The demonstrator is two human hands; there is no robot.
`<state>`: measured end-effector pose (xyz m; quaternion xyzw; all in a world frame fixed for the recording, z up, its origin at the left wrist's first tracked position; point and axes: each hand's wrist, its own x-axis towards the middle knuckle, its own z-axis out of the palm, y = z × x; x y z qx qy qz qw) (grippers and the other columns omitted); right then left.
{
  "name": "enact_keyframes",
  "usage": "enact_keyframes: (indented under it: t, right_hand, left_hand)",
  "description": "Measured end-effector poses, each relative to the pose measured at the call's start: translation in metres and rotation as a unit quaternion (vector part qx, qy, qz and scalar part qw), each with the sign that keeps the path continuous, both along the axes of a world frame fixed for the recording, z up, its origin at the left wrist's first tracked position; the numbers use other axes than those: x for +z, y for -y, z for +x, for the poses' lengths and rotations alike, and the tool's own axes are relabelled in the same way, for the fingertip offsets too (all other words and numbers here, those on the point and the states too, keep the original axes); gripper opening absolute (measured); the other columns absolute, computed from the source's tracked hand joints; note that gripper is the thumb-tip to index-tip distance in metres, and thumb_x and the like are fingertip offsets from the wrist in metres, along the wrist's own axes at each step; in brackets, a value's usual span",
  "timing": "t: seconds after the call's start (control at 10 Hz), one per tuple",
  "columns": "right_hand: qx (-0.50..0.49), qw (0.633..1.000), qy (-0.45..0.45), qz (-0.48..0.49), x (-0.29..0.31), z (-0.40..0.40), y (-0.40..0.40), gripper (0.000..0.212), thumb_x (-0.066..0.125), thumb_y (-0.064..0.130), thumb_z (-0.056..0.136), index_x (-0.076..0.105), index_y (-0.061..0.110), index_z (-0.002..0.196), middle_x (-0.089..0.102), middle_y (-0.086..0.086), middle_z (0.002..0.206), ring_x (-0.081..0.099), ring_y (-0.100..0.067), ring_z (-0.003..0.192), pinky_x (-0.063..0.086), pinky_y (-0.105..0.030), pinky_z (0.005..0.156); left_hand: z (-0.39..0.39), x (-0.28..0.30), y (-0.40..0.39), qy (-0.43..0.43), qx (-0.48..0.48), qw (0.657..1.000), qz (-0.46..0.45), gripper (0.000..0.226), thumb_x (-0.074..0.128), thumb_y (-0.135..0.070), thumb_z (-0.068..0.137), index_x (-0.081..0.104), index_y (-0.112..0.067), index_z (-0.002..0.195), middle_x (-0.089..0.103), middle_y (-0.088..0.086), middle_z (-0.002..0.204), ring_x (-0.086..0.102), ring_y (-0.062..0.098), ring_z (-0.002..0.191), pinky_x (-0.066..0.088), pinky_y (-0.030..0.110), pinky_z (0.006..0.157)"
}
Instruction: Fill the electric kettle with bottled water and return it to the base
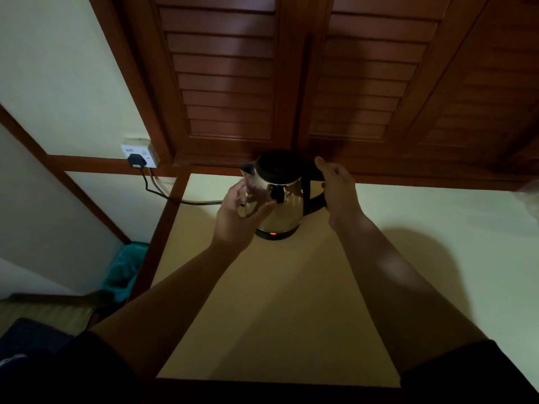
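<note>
On the far end of a pale tabletop (285, 301), close against dark louvred wooden doors (227, 71), stands the electric kettle (277, 196), a polished steel body with a black lid shut on top, so nothing of its contents can be seen. It sits upright on its black base (276, 235), where a small red light (273, 234) glows at the front edge. Its spout points left and its black handle (313, 196) faces right. The person's left hand (242, 214) is at the spout side of the steel body, fingers spread fairly wide and loosely curved, apparently just touching or just off the metal; the dim light leaves that unclear. The right hand (339, 193) is at the handle, its back to the camera; whether the fingers have closed round the handle cannot be told, as they are hidden behind the hand. A black cord (180, 199) runs from behind the left hand across to a plug (136, 160) in a white wall socket (140, 154). Below the table's left edge, on the floor, stands a teal bin (125, 272), its inside too dark to make out.
</note>
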<state>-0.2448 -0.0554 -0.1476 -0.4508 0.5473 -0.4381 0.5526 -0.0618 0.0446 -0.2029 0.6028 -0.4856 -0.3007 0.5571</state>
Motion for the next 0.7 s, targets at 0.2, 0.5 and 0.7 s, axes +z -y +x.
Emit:
enact_keyframes:
  t: [0.2, 0.5, 0.7]
  right_hand:
    - [0.026, 0.999, 0.01, 0.026, 0.0, -0.006, 0.003, 0.019, 0.076, 0.046, 0.094, 0.069, 0.029, 0.094, 0.068, 0.005, 0.104, 0.061, -0.016, 0.107, 0.045, -0.044, 0.111]
    - [0.049, 0.998, 0.023, 0.023, -0.006, -0.016, -0.007, 0.055, 0.055, 0.073, 0.096, 0.067, 0.029, 0.126, 0.068, 0.003, 0.134, 0.056, -0.021, 0.135, 0.039, -0.048, 0.119]
    - [0.033, 0.997, -0.014, 0.067, -0.038, -0.049, -0.055, 0.055, 0.041, 0.055, 0.111, 0.042, 0.026, 0.158, 0.048, -0.002, 0.159, 0.048, -0.029, 0.144, 0.037, -0.049, 0.122]
  left_hand:
    - [0.004, -0.004, 0.002, 0.017, -0.003, 1.0, 0.011, 0.058, 0.081, -0.067, 0.07, 0.052, -0.061, 0.12, 0.064, -0.012, 0.129, 0.061, 0.008, 0.122, 0.054, 0.037, 0.102]
    - [0.014, -0.001, 0.005, 0.044, 0.022, 0.997, 0.056, 0.076, 0.088, -0.05, 0.072, 0.056, -0.025, 0.136, 0.06, -0.012, 0.131, 0.055, 0.002, 0.121, 0.047, 0.029, 0.1]
    - [0.025, 0.003, -0.044, 0.067, -0.009, 0.985, 0.156, 0.081, 0.086, -0.05, 0.074, 0.05, -0.029, 0.143, 0.05, -0.013, 0.14, 0.052, 0.008, 0.123, 0.048, 0.026, 0.095]
